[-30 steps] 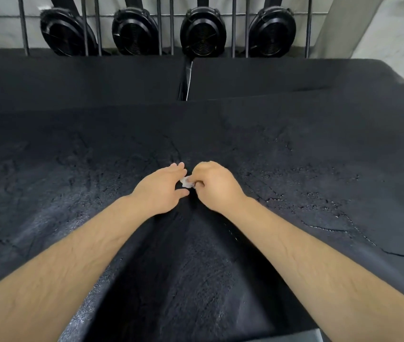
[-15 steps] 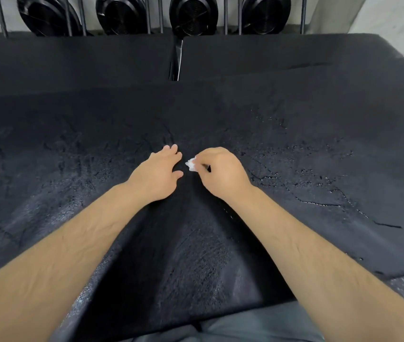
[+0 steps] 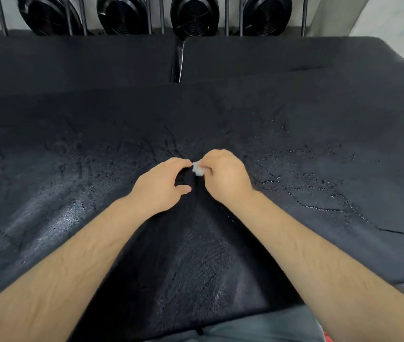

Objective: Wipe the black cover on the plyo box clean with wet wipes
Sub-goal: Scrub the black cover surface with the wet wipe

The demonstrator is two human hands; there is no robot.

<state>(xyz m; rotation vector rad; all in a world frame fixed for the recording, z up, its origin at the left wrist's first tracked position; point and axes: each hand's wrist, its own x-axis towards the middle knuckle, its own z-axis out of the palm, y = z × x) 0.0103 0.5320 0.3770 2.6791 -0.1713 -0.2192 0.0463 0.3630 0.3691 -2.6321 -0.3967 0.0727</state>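
A small white crumpled wipe point(image 3: 198, 169) sits between left hand point(image 3: 160, 187) and right hand point(image 3: 227, 177) at the middle of the black textured cover point(image 3: 72, 183). Round black discs point(image 3: 193, 16) line up behind the cover

I'm in a gym: weight plates point(image 3: 194, 17) stand racked between metal bars point(image 3: 162, 14) at the far edge, beyond my black-covered plyo box point(image 3: 294, 119).

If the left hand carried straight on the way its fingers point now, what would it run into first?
The small white wet wipe pinched by the right hand. The left hand points straight at it, fingertips at its edge; whether they touch it is unclear.
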